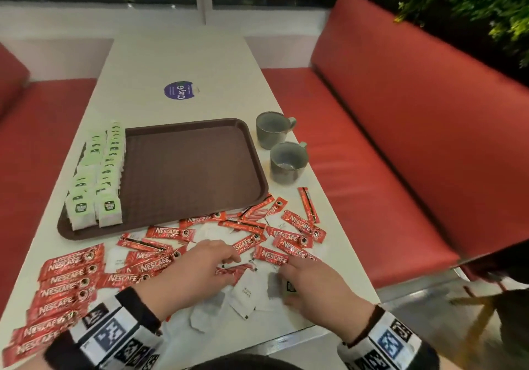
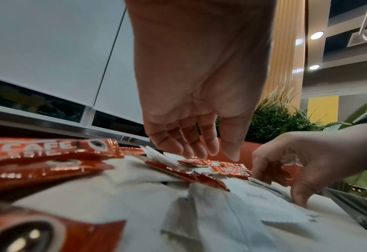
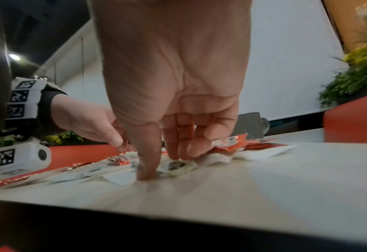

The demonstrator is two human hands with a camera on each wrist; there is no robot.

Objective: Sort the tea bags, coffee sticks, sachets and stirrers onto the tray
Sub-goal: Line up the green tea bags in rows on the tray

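A brown tray (image 1: 186, 169) lies on the white table, with two rows of green tea bags (image 1: 106, 169) along its left side. Red Nescafe coffee sticks (image 1: 68, 278) lie lined up at the near left, and more (image 1: 297, 241) are scattered in front of the tray. White sachets (image 1: 246, 295) are mixed in among them. My left hand (image 1: 229, 266) reaches palm-down into the pile, and its straight fingertips (image 2: 199, 153) touch a red stick (image 2: 232, 168). My right hand (image 1: 286, 284) presses its thumb and fingers (image 3: 173, 153) flat onto white sachets (image 3: 178, 167).
Two grey cups (image 1: 272, 130) (image 1: 287, 162) stand right of the tray. A narrow red stick (image 1: 309, 205) lies near them. A round purple sticker (image 1: 179, 90) marks the far tabletop. Red benches (image 1: 386, 155) flank the table, and its front edge is close under my wrists.
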